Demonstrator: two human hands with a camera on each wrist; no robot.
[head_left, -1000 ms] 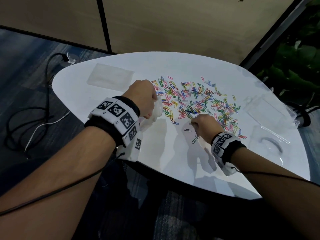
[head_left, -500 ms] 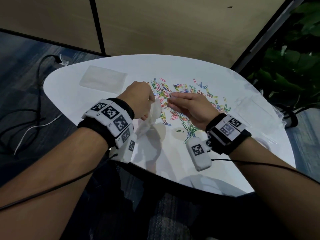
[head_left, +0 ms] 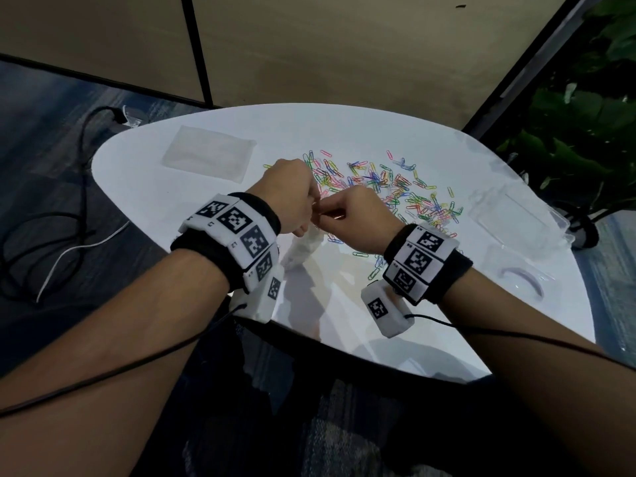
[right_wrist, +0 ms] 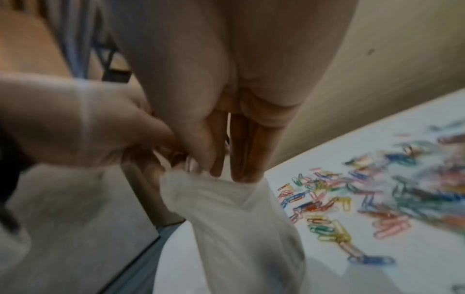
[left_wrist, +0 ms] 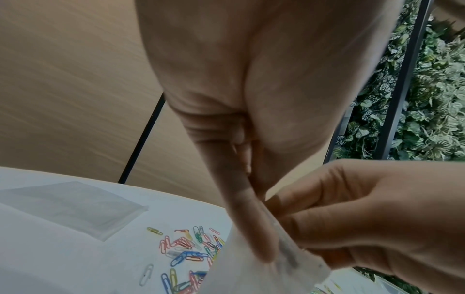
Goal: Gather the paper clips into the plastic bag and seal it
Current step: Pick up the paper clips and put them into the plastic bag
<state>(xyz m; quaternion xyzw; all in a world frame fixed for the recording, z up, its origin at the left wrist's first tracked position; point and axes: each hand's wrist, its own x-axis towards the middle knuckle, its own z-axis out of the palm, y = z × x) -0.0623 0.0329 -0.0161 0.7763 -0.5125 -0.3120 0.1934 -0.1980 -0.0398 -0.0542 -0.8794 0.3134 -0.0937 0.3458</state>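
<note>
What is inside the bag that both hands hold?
Nothing can be made out inside the bag: its cloudy plastic hides the contents. The left hand and right hand pinch its mouth. Most paper clips lie on the table.

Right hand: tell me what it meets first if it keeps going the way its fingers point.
The right hand points left at the plastic bag mouth, which it already pinches; straight on, it would probably press into the left hand gripping the same rim.

The bench (head_left: 206, 215) is viewed from above by the head camera, facing forward and down. Both wrist views are taken close along the fingers; the plastic bag (left_wrist: 251, 268) is shared by all.
</note>
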